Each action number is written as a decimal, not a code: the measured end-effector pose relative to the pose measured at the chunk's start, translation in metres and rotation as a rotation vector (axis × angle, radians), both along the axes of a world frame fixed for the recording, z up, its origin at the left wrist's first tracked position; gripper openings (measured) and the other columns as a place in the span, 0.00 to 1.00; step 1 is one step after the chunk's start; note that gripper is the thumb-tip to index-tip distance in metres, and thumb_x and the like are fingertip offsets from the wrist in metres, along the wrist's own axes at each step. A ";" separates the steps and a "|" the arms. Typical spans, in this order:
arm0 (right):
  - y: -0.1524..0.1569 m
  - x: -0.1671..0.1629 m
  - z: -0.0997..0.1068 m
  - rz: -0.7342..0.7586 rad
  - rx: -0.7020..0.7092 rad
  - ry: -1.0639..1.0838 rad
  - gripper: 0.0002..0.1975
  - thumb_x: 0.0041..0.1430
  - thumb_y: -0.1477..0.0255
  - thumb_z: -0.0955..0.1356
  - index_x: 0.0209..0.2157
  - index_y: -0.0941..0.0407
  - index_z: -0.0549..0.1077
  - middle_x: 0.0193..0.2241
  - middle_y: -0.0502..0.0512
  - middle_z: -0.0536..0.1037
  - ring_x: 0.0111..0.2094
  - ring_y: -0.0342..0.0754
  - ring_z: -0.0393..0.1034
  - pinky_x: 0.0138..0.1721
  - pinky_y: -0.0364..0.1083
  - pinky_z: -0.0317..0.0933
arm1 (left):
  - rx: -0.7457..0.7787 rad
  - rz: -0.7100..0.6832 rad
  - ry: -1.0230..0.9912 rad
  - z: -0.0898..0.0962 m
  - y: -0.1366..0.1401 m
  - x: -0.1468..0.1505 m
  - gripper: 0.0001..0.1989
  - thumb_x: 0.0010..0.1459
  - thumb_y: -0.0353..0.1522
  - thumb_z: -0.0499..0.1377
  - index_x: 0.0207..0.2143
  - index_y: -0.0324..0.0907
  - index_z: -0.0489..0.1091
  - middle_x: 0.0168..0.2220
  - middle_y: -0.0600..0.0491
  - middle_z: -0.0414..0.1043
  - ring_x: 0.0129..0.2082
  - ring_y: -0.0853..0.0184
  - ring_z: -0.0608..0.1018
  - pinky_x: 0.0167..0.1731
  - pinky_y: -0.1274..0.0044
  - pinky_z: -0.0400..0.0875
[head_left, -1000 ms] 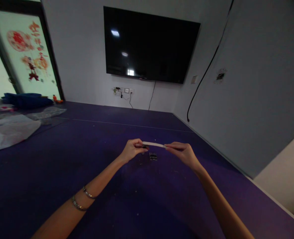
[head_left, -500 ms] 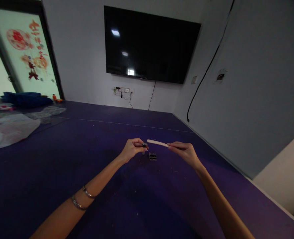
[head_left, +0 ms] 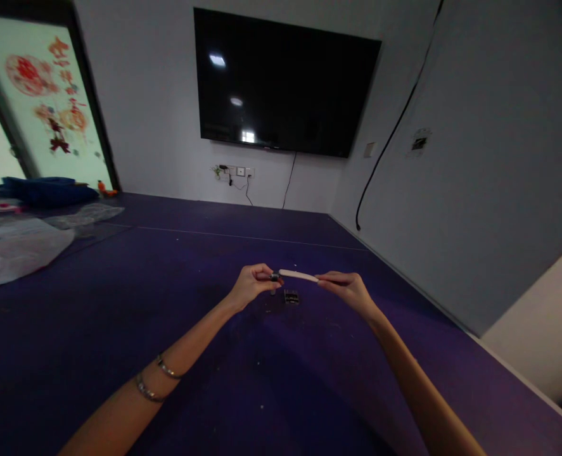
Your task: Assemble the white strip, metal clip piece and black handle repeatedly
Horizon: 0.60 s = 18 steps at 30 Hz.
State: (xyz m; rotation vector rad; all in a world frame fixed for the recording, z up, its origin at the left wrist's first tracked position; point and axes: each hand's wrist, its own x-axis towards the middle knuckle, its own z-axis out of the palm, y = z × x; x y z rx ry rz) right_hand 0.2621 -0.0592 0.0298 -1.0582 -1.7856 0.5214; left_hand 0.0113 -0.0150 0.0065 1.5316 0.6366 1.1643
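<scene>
My left hand point(head_left: 251, 286) pinches a small dark piece with a shiny part point(head_left: 275, 277) between thumb and fingers; its kind is too small to tell. My right hand point(head_left: 350, 290) is closed on one end of a pale, slightly curved stick point(head_left: 298, 275). The stick's far end points left and meets the dark piece, or lies just beside it; I cannot tell whether they are joined. Below the stick, a small dark rectangular object point(head_left: 291, 297) lies on the purple surface point(head_left: 242, 392). A small greyish thing point(head_left: 273, 292) shows just under my left fingertips.
White plastic sheeting point(head_left: 24, 250) and a clear plastic bag point(head_left: 88, 215) lie at the left, with a dark blue cloth bundle point(head_left: 47, 190) behind. A television point(head_left: 285, 82) hangs on the far wall above sockets point(head_left: 241, 171). A black cable point(head_left: 395, 130) hangs along the right wall.
My right hand has moved slightly left, bringing the stick's end up to the dark piece. The left hand stays nearly in place. The camera view has shifted a little.
</scene>
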 end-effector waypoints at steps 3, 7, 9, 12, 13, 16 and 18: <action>0.003 0.004 -0.004 -0.036 -0.008 0.011 0.12 0.47 0.63 0.69 0.33 0.53 0.78 0.33 0.56 0.79 0.35 0.51 0.73 0.37 0.49 0.65 | 0.009 0.007 0.009 0.001 -0.001 0.000 0.10 0.39 0.28 0.65 0.25 0.36 0.67 0.29 0.48 0.77 0.27 0.68 0.76 0.30 0.75 0.70; 0.003 0.002 -0.004 0.016 0.018 -0.010 0.12 0.48 0.64 0.69 0.33 0.53 0.78 0.33 0.56 0.79 0.35 0.50 0.72 0.36 0.47 0.65 | -0.015 0.018 0.017 0.001 -0.001 0.000 0.09 0.39 0.26 0.65 0.25 0.37 0.67 0.29 0.50 0.77 0.28 0.69 0.76 0.31 0.76 0.70; 0.003 0.001 -0.004 0.027 0.020 -0.018 0.11 0.48 0.64 0.69 0.33 0.54 0.78 0.32 0.56 0.79 0.34 0.50 0.72 0.34 0.47 0.65 | -0.021 0.013 0.011 0.001 -0.001 0.000 0.10 0.39 0.26 0.65 0.25 0.37 0.67 0.28 0.50 0.77 0.27 0.69 0.76 0.31 0.76 0.70; 0.004 0.002 -0.005 -0.010 0.014 -0.008 0.11 0.48 0.64 0.69 0.33 0.54 0.78 0.31 0.55 0.79 0.33 0.49 0.72 0.33 0.46 0.65 | -0.012 0.007 0.004 0.002 -0.002 0.001 0.09 0.39 0.26 0.65 0.25 0.36 0.67 0.29 0.49 0.77 0.28 0.69 0.77 0.31 0.77 0.69; 0.004 0.002 -0.005 -0.017 0.012 -0.005 0.11 0.48 0.65 0.69 0.33 0.54 0.78 0.31 0.55 0.79 0.33 0.49 0.72 0.33 0.46 0.65 | -0.008 0.008 0.007 0.002 -0.001 0.001 0.09 0.39 0.26 0.65 0.25 0.36 0.67 0.29 0.49 0.77 0.28 0.69 0.77 0.31 0.77 0.69; 0.003 0.001 -0.005 0.006 0.009 -0.007 0.11 0.48 0.65 0.69 0.33 0.54 0.78 0.32 0.55 0.78 0.34 0.49 0.72 0.34 0.46 0.64 | -0.016 0.017 0.027 0.001 -0.001 0.000 0.10 0.39 0.26 0.65 0.25 0.36 0.67 0.29 0.49 0.77 0.28 0.68 0.77 0.31 0.76 0.69; 0.003 0.000 -0.006 0.027 -0.001 -0.008 0.11 0.48 0.65 0.69 0.33 0.54 0.78 0.33 0.56 0.78 0.35 0.50 0.72 0.35 0.46 0.64 | -0.024 0.016 0.026 0.000 0.000 0.000 0.10 0.39 0.26 0.65 0.25 0.36 0.67 0.29 0.50 0.77 0.28 0.68 0.77 0.31 0.76 0.70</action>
